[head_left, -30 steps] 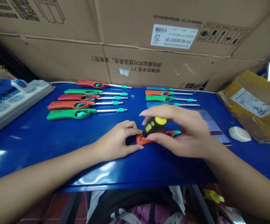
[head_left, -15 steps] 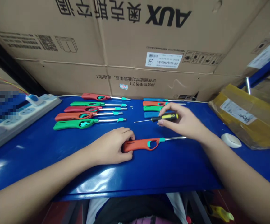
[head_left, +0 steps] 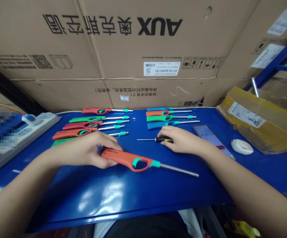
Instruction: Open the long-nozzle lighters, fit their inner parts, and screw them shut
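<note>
My left hand [head_left: 91, 152] is closed round the handle end of an orange long-nosed lighter [head_left: 133, 161] with a teal trigger; its metal tube points right over the blue table [head_left: 133, 195]. My right hand [head_left: 180, 140] lies on the table with its fingers over the handle of a black and yellow screwdriver [head_left: 163, 139], whose thin shaft points left. Behind my left hand lies a row of several red, orange and green lighters [head_left: 84, 125]. Another row of several blue, orange and green lighters [head_left: 163, 117] lies behind my right hand.
A big cardboard box [head_left: 133, 49] walls off the back of the table. A white power strip [head_left: 31, 127] sits at the left. A phone [head_left: 212, 138] and a small white round object [head_left: 241, 146] lie at the right, beside a yellow wrapped parcel [head_left: 259, 119].
My left hand has drawn the orange lighter left and nearer to me, its tube now angled to the right. My right hand has lowered the screwdriver onto the table.
</note>
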`<state>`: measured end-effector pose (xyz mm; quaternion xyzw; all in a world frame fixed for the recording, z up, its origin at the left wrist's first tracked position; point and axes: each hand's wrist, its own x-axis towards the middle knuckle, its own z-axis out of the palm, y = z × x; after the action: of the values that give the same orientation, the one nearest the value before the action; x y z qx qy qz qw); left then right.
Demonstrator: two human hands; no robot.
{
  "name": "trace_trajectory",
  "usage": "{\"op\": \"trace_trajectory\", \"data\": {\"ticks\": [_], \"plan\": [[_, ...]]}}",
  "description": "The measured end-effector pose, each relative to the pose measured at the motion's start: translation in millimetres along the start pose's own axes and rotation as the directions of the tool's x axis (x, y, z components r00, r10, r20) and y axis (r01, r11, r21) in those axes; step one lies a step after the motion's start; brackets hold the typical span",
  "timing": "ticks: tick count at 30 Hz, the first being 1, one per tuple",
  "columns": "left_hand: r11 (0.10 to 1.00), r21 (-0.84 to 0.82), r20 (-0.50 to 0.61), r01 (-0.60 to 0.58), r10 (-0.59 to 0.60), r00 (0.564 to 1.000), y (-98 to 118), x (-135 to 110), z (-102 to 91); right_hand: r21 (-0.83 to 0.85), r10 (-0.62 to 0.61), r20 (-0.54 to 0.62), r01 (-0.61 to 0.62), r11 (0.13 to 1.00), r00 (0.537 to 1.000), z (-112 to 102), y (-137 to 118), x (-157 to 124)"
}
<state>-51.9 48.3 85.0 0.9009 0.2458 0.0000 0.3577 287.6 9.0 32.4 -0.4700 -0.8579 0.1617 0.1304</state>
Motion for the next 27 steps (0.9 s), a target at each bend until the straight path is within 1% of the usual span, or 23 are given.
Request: {"op": "trace_trajectory", "data": {"ticks": [1,2,3,5,6,7,8,10,11,15,17,19,21,23,27], "plan": [[1.0,0.0,-0.036,0.011,-0.011,0.999,-1.9,-1.4,-8.4,-0.003,-0.003,-0.001,0.003,1.0,1.0,0.3,-0.7,0.5],[1.0,0.004,-0.048,0.011,-0.011,0.999,-4.1,-1.2,-16.4,-0.005,-0.007,-0.002,0.007,1.0,1.0,1.4,-1.8,1.4],[1.0,0.009,-0.075,-0.001,0.002,0.997,-6.6,0.8,-23.7,-0.006,-0.008,-0.006,0.008,1.0,1.0,3.0,-3.2,2.5],[0.999,0.02,-0.171,0.028,-0.024,0.985,-11.9,10.9,-35.9,-0.009,-0.01,-0.015,0.01,1.0,1.0,7.8,-6.6,4.9],[0.998,0.032,-0.229,0.058,-0.049,0.972,-14.2,19.1,-40.4,-0.013,-0.009,-0.025,0.009,1.0,1.0,10.5,-8.4,6.1],[0.994,0.049,-0.311,0.095,-0.076,0.948,-15.9,29.5,-43.8,-0.019,-0.012,-0.033,0.012,1.0,0.999,13.0,-10.1,7.1],[0.989,0.06,-0.365,0.137,-0.105,0.925,-17.1,41.8,-45.9,-0.026,-0.018,-0.042,0.017,1.0,0.999,15.1,-11.6,7.8],[0.983,0.096,-0.418,0.157,-0.104,0.903,-18.0,70.8,-46.7,-0.036,-0.035,-0.052,0.033,0.999,0.998,17.6,-13.9,8.5],[0.97,0.169,-0.436,0.174,-0.085,0.896,-18.0,86.6,-45.7,-0.039,-0.044,-0.054,0.042,0.998,0.998,18.0,-14.5,8.4],[0.937,0.294,-0.458,0.187,-0.034,0.889,-19.4,147.7,-38.6,-0.035,-0.071,-0.056,0.069,0.997,0.996,16.8,-13.4,7.2],[0.91,0.357,-0.474,0.211,-0.018,0.881,-22.1,171.7,-36.2,-0.031,-0.077,-0.059,0.075,0.997,0.995,16.2,-11.4,7.1],[0.878,0.419,-0.48,0.229,0.0,0.877,-25.7,189.6,-35.1,-0.022,-0.083,-0.06,0.082,0.996,0.995,16.0,-9.2,7.6],[0.85,0.472,-0.478,0.235,0.023,0.878,-29.1,201.4,-34.7,-0.008,-0.089,-0.059,0.088,0.996,0.994,16.1,-7.3,8.2],[0.825,0.51,-0.473,0.245,0.03,0.881,-31.7,208.3,-34.4,0.008,-0.093,-0.057,0.094,0.996,0.994,16.1,-6.0,8.6],[0.782,0.555,-0.455,0.284,0.0,0.89,-32.4,212.1,-33.5,0.032,-0.097,-0.06,0.099,0.995,0.994,15.8,-4.8,8.5]]}}
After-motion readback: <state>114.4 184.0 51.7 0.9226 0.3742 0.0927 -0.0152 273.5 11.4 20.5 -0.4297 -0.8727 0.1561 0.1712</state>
